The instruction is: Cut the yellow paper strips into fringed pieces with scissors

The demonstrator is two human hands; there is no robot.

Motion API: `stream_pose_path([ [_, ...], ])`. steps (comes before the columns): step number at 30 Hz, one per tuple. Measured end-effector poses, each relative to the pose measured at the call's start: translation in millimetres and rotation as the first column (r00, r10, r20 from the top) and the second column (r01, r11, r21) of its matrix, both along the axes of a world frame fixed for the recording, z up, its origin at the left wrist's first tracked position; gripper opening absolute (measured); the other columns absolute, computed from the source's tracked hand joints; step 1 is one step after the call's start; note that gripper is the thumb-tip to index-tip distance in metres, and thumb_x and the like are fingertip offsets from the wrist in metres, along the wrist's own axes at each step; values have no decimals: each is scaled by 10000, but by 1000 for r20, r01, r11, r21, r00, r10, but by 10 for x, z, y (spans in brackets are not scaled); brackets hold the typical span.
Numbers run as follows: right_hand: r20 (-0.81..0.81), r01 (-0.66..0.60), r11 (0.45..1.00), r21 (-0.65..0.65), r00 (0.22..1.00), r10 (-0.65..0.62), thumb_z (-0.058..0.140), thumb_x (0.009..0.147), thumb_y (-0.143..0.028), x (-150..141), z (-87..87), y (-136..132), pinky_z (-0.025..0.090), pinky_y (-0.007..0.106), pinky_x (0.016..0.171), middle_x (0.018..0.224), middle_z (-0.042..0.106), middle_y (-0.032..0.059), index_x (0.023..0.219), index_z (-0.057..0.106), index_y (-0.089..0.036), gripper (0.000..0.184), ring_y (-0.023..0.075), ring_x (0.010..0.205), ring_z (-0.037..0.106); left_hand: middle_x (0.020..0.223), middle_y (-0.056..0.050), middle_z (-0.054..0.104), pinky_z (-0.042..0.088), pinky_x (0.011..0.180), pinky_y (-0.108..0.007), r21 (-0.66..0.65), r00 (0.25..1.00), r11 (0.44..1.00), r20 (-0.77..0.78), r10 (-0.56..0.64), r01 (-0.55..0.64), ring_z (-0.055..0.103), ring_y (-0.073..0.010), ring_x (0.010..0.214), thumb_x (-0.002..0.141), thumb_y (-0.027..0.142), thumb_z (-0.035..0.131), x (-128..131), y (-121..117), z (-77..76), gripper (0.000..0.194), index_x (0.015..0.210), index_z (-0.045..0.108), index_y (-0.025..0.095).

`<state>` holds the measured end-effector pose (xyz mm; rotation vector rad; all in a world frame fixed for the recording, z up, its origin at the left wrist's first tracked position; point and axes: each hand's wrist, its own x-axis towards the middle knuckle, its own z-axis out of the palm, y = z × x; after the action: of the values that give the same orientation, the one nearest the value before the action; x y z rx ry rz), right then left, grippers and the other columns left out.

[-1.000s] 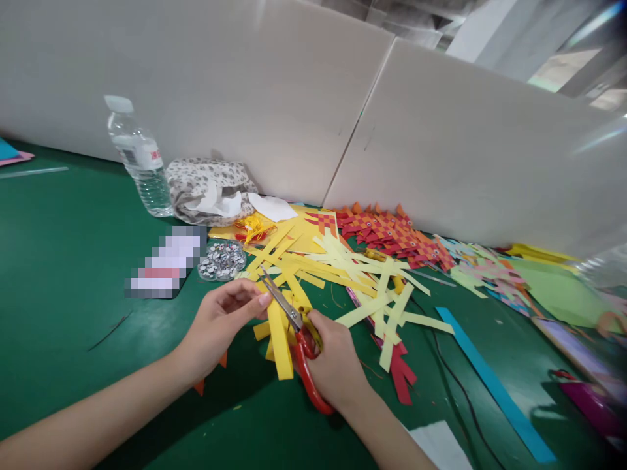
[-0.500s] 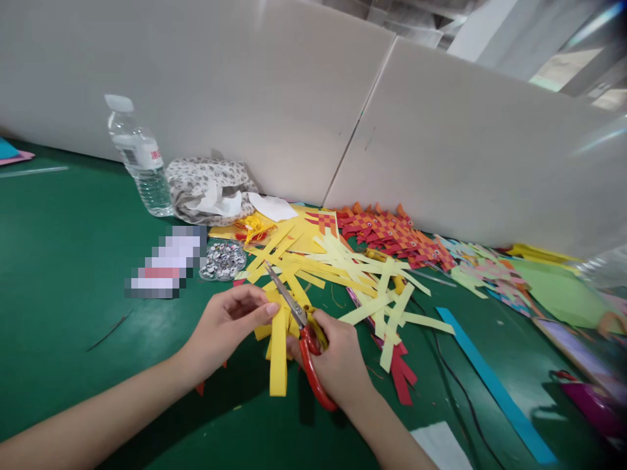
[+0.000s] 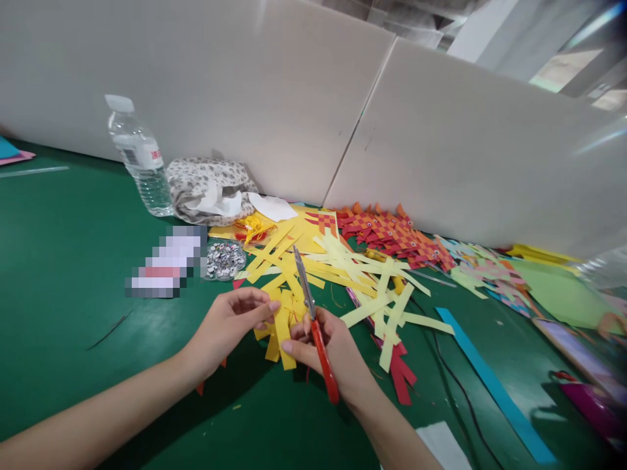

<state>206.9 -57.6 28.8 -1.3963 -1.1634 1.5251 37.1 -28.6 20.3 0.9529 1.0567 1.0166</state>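
In the head view my left hand [image 3: 232, 326] pinches the upper end of a yellow paper strip [image 3: 284, 336] between thumb and fingers. My right hand [image 3: 340, 359] holds scissors with red handles [image 3: 323, 359], blades together and pointing up and away. The right thumb touches the strip's lower side edge. Behind and below the strip lie more yellow paper strips [image 3: 272, 346], partly hidden by the hands. Farther back is a spread of pale yellow strips [image 3: 372, 303].
A water bottle [image 3: 142, 163] stands by a patterned tissue pouch [image 3: 210, 176]. Googly eyes [image 3: 223, 261] sit in a clear bag. Woven red-orange paper fish [image 3: 386, 228] lie along the partition [image 3: 294, 98]. A blue strip [image 3: 494, 385] and a dark cable [image 3: 450, 372] lie on the right.
The scissors have turned more upright in my right hand, their blades swinging right and closing. The right thumb has come onto the yellow strip, whose lower end has risen slightly and shifted right.
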Motion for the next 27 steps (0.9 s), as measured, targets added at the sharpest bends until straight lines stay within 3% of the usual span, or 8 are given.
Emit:
stream_pose_path([
  [20,-49,-15,1000,-18,999,14,776,499,-189,37,35,44,460,275,612,661,605,-38,695,435,-213,394,119,574,544,756,-5,663,500,595,-188,-10,996,996,-3,90,-90,635,-122,693,648,380,781,-113,149,-35,268,761,665,167],
  [24,144,24,996,87,989,-36,716,570,-220,90,5,68,454,276,587,655,627,-16,684,447,-209,293,132,571,549,777,-5,650,505,596,-194,14,992,993,-28,122,-121,621,-118,692,646,366,782,-160,223,-62,276,771,643,163],
  [27,369,89,978,186,917,-154,672,631,-279,164,-18,105,443,277,548,670,632,0,686,477,-210,214,149,570,550,760,-6,644,499,576,-197,24,994,994,-40,105,-104,622,-125,694,648,364,777,-187,266,-83,292,803,631,164],
])
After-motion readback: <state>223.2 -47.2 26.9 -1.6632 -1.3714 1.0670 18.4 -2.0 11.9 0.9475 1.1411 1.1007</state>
